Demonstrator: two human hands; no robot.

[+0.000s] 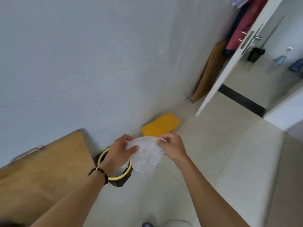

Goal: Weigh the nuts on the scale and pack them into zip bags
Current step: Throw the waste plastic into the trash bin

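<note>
Above a yellow-rimmed bin, clear plastic bag pinched between left hand and right hand fingertips

Both forearms are bare, and a dark beaded bracelet circles the left wrist.

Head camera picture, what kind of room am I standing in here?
Probably a room in a home or small flat. A white door stands open with clothes hanging behind it, the floor is pale tile, and a wooden table stands beside a yellow-rimmed bin.
</note>
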